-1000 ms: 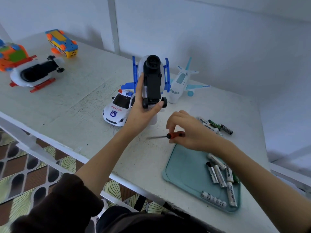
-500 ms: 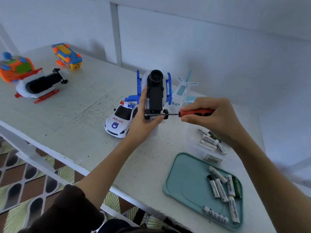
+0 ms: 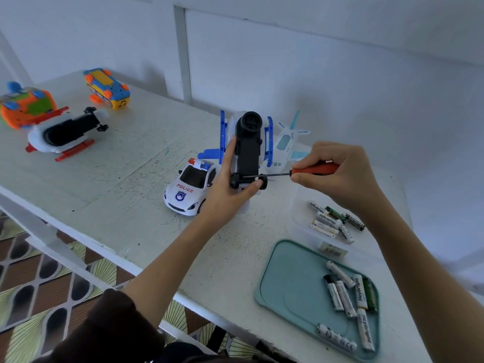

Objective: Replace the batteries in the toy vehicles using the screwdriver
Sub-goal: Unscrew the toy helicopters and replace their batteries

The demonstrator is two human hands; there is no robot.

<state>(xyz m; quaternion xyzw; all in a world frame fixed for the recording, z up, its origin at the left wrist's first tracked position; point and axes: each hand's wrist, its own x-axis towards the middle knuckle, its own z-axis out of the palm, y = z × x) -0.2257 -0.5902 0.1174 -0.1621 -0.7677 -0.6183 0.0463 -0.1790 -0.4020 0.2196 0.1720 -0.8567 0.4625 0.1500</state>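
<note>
On a scuffed white worktop (image 3: 110,179) against pale walls, the left hand (image 3: 225,195) grips an upended toy helicopter (image 3: 247,148) while the right hand (image 3: 343,176) clasps the screwdriver (image 3: 311,170).

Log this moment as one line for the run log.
left hand holds toy helicopter upright | right hand grips screwdriver | tip at black underside | batteries on tray
</note>
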